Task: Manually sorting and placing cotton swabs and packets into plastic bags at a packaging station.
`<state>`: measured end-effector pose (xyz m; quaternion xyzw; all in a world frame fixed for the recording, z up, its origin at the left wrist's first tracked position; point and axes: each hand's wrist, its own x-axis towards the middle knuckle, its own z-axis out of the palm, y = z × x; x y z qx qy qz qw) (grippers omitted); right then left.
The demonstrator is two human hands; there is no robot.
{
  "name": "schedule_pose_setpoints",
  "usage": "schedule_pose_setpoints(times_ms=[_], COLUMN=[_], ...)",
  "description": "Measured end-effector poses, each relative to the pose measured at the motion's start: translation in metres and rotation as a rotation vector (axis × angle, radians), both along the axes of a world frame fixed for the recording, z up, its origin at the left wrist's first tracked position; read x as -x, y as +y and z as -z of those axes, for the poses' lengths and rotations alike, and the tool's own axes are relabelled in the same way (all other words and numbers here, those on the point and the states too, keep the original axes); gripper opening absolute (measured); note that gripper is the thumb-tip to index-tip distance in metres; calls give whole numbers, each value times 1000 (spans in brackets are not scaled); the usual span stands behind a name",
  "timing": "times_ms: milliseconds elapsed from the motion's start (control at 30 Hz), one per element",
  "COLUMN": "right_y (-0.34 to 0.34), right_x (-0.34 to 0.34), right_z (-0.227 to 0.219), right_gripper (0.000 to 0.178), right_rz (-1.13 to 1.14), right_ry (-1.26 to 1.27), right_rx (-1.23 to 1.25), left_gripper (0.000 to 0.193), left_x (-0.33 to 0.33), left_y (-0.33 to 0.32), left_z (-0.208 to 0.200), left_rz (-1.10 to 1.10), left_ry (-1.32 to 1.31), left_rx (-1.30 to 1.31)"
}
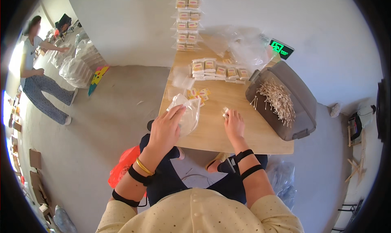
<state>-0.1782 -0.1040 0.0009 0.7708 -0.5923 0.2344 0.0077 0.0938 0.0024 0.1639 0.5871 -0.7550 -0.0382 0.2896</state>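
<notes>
My left hand (165,126) is closed on a clear plastic bag (190,119) above the near left part of the wooden table (228,140). Further right, the fingers of my right hand (235,126) pinch a small bunch of what look like cotton swabs (225,111), with pale tips showing. A tilted grey plastic bin (303,96) stands to the right of that hand, and a heap of loose cotton swabs (277,100) lies in it. Several yellow and white printed cards (198,94) are spread just beyond the bag. Flat clear bags (183,79) lie beside them.
Small filled packets (220,72) sit in rows across the table's middle. A tall stack of packets (187,26) rises at the back, near loose plastic bags (248,47) and a green lit sign (281,49). A red bag (123,167) lies by my left leg. Another person (32,66) stands far left.
</notes>
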Motion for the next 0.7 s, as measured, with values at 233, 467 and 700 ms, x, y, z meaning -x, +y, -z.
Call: schedule_pose_setpoints(times_ms=[233, 467, 700], right_y=[18, 51, 4], right_x=[28, 28, 62], right_z=[21, -4, 6], right_gripper=[31, 48, 56], right_rz=[-43, 30, -5], right_ry=[167, -166, -218], right_rx=[192, -274, -572], left_gripper=[49, 48, 49], left_x=[24, 23, 27], left_y=[6, 21, 26], left_z=[-5, -1, 2], left_rz=[30, 15, 49], left_ry=[-13, -52, -87], left_rx=[56, 24, 32])
